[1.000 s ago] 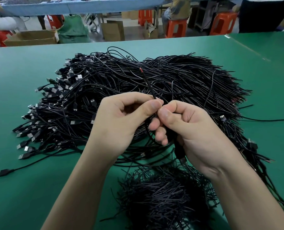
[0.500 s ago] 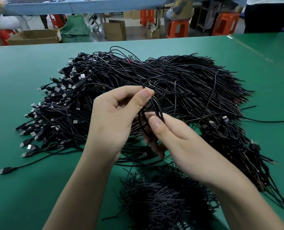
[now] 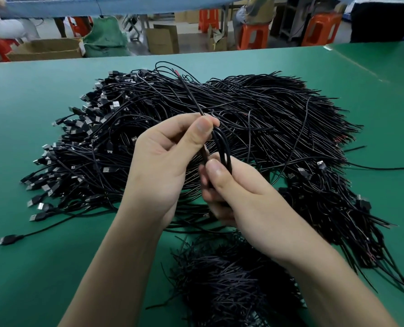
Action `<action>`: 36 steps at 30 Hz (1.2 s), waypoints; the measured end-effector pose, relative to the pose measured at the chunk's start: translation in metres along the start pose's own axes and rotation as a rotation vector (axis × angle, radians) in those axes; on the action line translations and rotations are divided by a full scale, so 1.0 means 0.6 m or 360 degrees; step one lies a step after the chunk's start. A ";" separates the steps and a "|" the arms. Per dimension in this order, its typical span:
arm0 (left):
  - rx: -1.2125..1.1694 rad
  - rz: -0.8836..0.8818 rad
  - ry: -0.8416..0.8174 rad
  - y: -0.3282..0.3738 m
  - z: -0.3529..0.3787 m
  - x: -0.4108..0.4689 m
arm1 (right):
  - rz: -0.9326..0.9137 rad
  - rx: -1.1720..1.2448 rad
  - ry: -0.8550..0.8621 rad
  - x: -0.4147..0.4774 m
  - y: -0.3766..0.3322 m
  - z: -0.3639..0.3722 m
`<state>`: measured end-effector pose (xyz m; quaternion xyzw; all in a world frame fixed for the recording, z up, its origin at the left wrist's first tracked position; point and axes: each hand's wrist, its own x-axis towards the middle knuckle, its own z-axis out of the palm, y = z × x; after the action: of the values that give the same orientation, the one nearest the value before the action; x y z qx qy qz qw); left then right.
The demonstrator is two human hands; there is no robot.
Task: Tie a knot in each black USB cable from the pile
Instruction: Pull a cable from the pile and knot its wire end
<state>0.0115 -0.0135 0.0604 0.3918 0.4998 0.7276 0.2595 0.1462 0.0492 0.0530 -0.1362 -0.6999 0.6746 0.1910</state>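
Note:
A big pile of black USB cables [image 3: 255, 119] covers the middle of the green table [image 3: 31, 114], plugs fanned out to the left. Above its near edge I hold one black USB cable [image 3: 223, 147] bent into a loop between both hands. My left hand [image 3: 165, 166] pinches the top of the loop between thumb and forefinger, and the cable's free end sticks up and away from there, tipped red. My right hand [image 3: 238, 197] pinches the loop's lower part under its thumb. The rest of this cable is hidden behind my right hand.
A heap of short black ties [image 3: 231, 284] lies at the table's near edge between my forearms. More cables [image 3: 333, 208] trail off to the right. One plug [image 3: 8, 239] lies apart at the left. Beyond the far edge stand cardboard boxes [image 3: 45, 49] and orange stools [image 3: 253, 35].
The cable, pinched straight between both hands a second ago, now forms a loop. My left hand has risen, and the free end has swung up and to the left.

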 end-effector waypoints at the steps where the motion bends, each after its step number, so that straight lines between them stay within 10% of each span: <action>1: 0.0002 -0.0004 0.0026 -0.002 0.004 -0.001 | -0.0055 -0.0179 0.0107 0.001 0.001 0.003; 7: 0.0565 0.0134 0.0135 -0.007 0.053 -0.019 | -0.0224 -0.1071 0.0748 0.004 -0.001 -0.009; 12: 0.0630 0.0089 0.0139 -0.008 0.083 -0.037 | -0.0112 -0.1634 0.0778 0.002 -0.002 -0.018; 16: 0.0624 0.0061 0.0154 -0.009 0.066 -0.029 | -0.0180 -0.1536 0.0632 0.002 -0.002 -0.020; 22: 0.0295 0.0089 0.0092 -0.018 0.049 -0.021 | -0.0108 -0.0326 0.0202 0.000 -0.008 -0.046; 36: 0.0138 -0.0159 -0.0192 -0.023 0.028 -0.012 | -0.0246 -0.0812 0.0346 0.002 -0.010 -0.052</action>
<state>0.0294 -0.0052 0.0483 0.4203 0.5334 0.6664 0.3079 0.1598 0.0772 0.0598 -0.1978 -0.8307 0.4416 0.2753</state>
